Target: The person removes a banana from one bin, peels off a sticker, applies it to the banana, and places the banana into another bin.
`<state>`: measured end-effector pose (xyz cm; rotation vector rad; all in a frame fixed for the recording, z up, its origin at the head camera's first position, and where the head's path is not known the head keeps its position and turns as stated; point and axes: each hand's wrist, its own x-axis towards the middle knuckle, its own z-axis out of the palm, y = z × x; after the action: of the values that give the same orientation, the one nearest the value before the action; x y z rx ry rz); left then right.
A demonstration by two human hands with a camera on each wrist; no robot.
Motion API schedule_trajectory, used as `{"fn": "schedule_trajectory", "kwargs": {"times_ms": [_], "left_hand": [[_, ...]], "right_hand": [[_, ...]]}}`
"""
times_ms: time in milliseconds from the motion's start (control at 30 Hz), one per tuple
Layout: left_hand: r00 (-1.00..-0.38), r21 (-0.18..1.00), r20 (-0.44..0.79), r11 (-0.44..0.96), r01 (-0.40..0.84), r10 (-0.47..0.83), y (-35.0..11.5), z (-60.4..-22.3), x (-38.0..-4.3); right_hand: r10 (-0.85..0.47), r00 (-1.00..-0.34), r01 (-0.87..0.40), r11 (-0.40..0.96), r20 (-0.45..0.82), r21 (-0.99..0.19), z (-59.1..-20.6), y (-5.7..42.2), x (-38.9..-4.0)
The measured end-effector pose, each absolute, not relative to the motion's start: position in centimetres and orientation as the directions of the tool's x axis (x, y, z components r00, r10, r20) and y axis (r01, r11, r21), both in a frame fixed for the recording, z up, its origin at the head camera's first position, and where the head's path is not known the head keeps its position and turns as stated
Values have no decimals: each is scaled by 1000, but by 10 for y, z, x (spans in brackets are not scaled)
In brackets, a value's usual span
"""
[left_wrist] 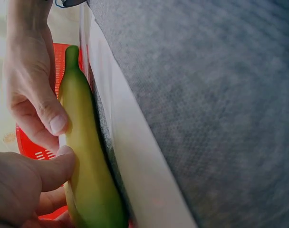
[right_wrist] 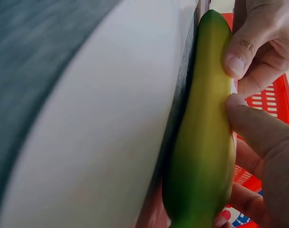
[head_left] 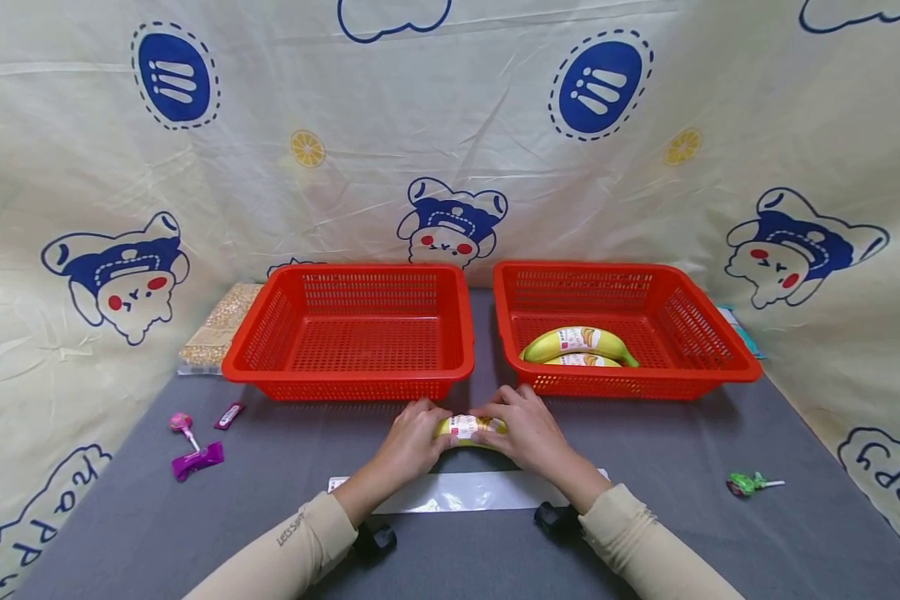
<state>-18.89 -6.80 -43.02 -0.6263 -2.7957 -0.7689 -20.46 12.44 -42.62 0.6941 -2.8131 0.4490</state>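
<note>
A yellow banana [head_left: 463, 428] with greenish ends and a white printed label across its middle lies sideways between both hands, just in front of the two baskets. My left hand [head_left: 412, 440] pinches its left part between thumb and fingers. From the other side my right hand [head_left: 528, 432] grips the right part the same way. In the left wrist view both thumbs press close together on the banana [left_wrist: 90, 156] near the label's edge. The right wrist view shows its smooth side [right_wrist: 201, 114], with the label mostly hidden behind the thumbs.
Behind the hands stand a red basket [head_left: 461, 367] and another red basket [head_left: 720, 367] holding labelled bananas [head_left: 600, 342]. A glossy white strip [head_left: 465, 492] lies nearer me. Wrapped candies [head_left: 197, 461] and a pink lollipop [head_left: 181, 422] lie left, a green lollipop [head_left: 744, 484] right.
</note>
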Motion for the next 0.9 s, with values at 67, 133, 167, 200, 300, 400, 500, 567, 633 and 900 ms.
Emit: {"fn": "schedule_trajectory", "kwargs": {"times_ms": [67, 133, 167, 200, 300, 400, 500, 567, 633, 900], "left_hand": [[-898, 449, 269, 780, 436, 347, -67, -430, -189], [-901, 456, 264, 779, 431, 344, -67, -429, -188], [-903, 461, 261, 778, 428, 342, -67, -429, -188], [-904, 465, 256, 776, 425, 342, -67, -429, -187], [-900, 467, 244, 770, 435, 361, -67, -429, -187], [-888, 450, 229, 765, 460, 399, -67, -428, -188], [-878, 433, 215, 764, 478, 427, -67, -426, -189], [-878, 424, 210, 769, 478, 430, -66, -426, -189], [-880, 420, 211, 774, 474, 425, -66, -425, -189], [-885, 413, 224, 783, 466, 409, -66, -426, -190]], "right_hand": [[-413, -870, -475, 848, 269, -235, -426, 128, -204], [-406, -876, -464, 856, 261, -228, -426, 132, -204], [-402, -879, -458, 860, 256, -225, -426, 133, -203], [-396, -884, -450, 865, 249, -223, -426, 135, -203], [-384, -897, -429, 874, 218, -227, -426, 137, -203], [-385, -900, -427, 872, 204, -239, -425, 137, -202], [-392, -894, -440, 861, 217, -256, -426, 136, -202], [-394, -890, -447, 853, 230, -268, -427, 135, -202], [-398, -885, -457, 845, 242, -278, -427, 133, -202], [-418, -879, -471, 836, 230, -282, -424, 121, -205]]}}
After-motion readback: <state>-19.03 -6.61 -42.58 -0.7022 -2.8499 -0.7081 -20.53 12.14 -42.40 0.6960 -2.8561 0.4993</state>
